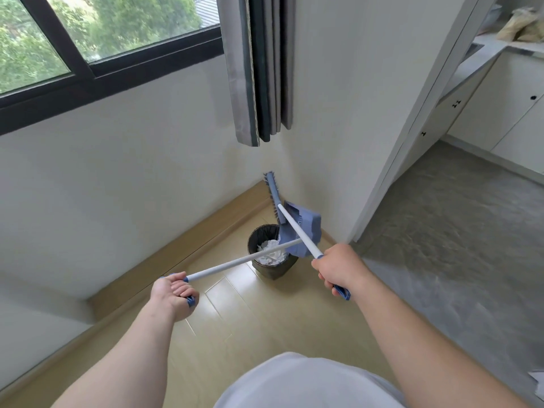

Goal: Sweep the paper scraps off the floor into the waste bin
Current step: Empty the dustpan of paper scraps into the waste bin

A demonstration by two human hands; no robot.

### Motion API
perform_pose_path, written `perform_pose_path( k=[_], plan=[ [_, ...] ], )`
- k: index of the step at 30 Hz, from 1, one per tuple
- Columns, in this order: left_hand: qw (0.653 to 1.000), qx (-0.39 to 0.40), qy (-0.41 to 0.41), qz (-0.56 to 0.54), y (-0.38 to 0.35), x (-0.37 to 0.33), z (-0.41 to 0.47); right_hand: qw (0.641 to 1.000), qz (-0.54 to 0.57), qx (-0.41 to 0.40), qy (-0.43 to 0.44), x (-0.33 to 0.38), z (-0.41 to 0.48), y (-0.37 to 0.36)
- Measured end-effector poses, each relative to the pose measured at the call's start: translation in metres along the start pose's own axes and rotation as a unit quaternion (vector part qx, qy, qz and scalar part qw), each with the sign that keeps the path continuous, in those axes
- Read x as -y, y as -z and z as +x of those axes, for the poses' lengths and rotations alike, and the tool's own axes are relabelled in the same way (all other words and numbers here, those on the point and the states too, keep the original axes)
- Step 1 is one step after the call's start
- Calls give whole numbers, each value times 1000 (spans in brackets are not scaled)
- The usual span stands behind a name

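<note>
A dark round waste bin (275, 271) stands on the wooden floor near the wall corner, with white paper scraps (270, 252) inside it. My left hand (174, 295) grips the blue end of a white handle that leads to a blue dustpan (306, 228). The dustpan is tilted over the bin's right rim. My right hand (338, 267) grips a second white handle that crosses over the first. It ends at a blue broom head (273, 193), raised against the corner above the bin.
White walls meet right behind the bin, with a wooden skirting (176, 245) along the left wall. A grey curtain (259, 69) hangs above. A white partition (412, 128) stands to the right, with grey floor (441, 245) and cabinets beyond. Something white (537, 381) lies at the lower right edge.
</note>
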State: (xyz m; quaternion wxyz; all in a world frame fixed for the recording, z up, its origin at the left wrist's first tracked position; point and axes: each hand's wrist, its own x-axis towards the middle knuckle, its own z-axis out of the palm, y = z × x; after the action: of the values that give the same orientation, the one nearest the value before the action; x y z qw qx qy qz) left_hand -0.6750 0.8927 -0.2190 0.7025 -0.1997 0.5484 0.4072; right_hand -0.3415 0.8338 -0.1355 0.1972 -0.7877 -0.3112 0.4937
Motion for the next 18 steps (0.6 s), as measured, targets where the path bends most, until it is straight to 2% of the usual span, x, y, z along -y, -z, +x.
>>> perform_pose_path(
  k=[7,13,18],
  plan=[
    [997,-18,13,-80,6,-3,-3,996,-84,12,5,8,-1,3],
    [996,-5,13,-90,12,-3,-9,983,-179,10,28,19,-11,2],
    [997,25,23,-74,20,-3,-12,978,-208,23,11,17,-5,-9]
  ],
)
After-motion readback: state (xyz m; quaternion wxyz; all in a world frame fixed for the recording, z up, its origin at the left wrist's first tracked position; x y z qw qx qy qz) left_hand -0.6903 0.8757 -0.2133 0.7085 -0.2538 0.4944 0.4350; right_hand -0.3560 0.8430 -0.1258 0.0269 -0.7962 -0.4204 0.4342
